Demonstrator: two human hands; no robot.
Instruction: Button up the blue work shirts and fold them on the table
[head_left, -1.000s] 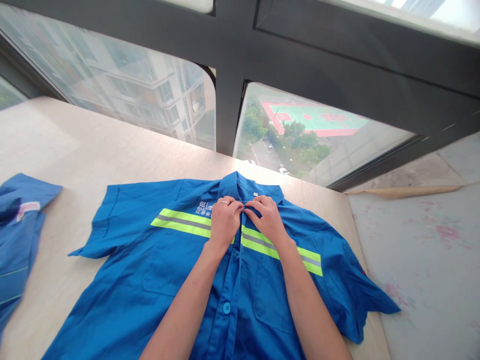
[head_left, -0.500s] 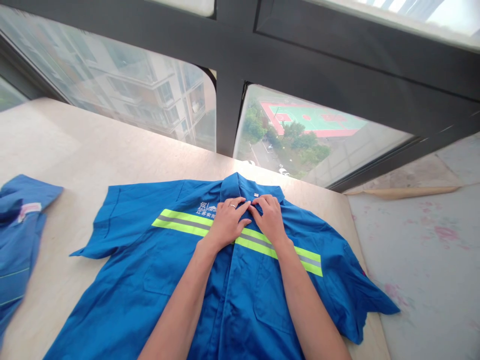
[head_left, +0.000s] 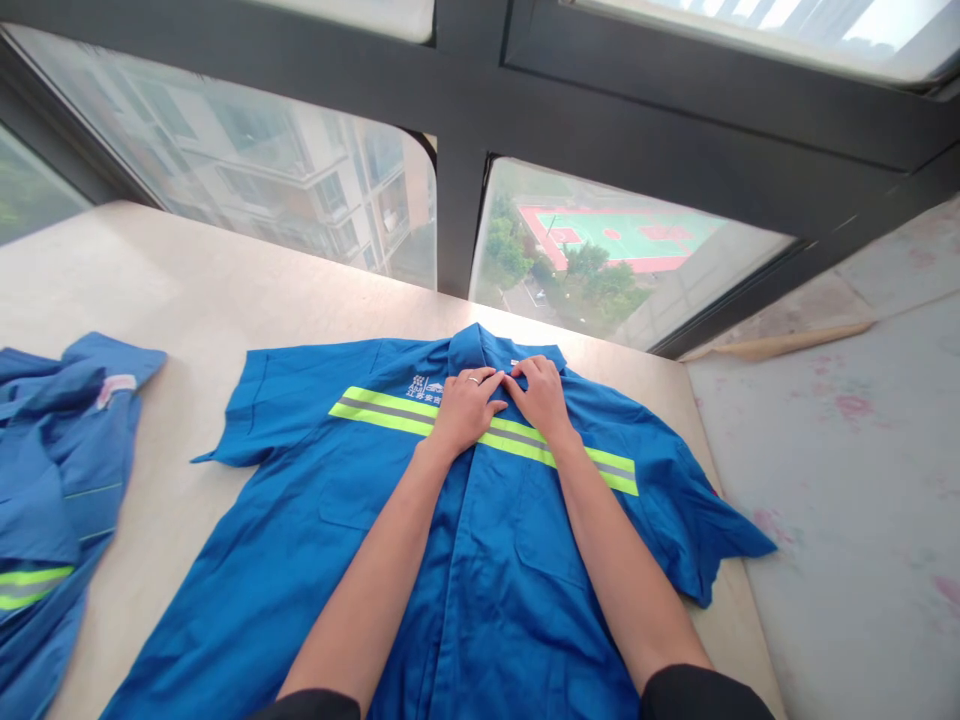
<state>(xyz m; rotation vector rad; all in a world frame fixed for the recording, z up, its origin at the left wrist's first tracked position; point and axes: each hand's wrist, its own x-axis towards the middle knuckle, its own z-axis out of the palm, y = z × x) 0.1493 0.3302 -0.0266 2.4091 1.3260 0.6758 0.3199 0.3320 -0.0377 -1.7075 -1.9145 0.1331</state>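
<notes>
A blue short-sleeved work shirt (head_left: pixel 480 560) lies spread out, front up, with a yellow-green and grey stripe across its chest. White lettering shows beside my left hand (head_left: pixel 466 408), which wears a ring and pinches the front edge of the shirt just below the collar. Close against it, my right hand (head_left: pixel 538 396) pinches the same edge from the other side, fingertips nearly touching those of my left. What lies between the fingertips is too small to make out.
Another blue garment (head_left: pixel 60 450) with a stripe lies crumpled at the left on the pale sill (head_left: pixel 202 270). Behind stands a dark window frame (head_left: pixel 457 150). A flower-patterned wall (head_left: pixel 847 480) bounds the right side.
The view has shifted, so the shirt and both hands appear slightly higher, and more of the left garment and my dark sleeves shows. The hands keep their hold below the collar.
</notes>
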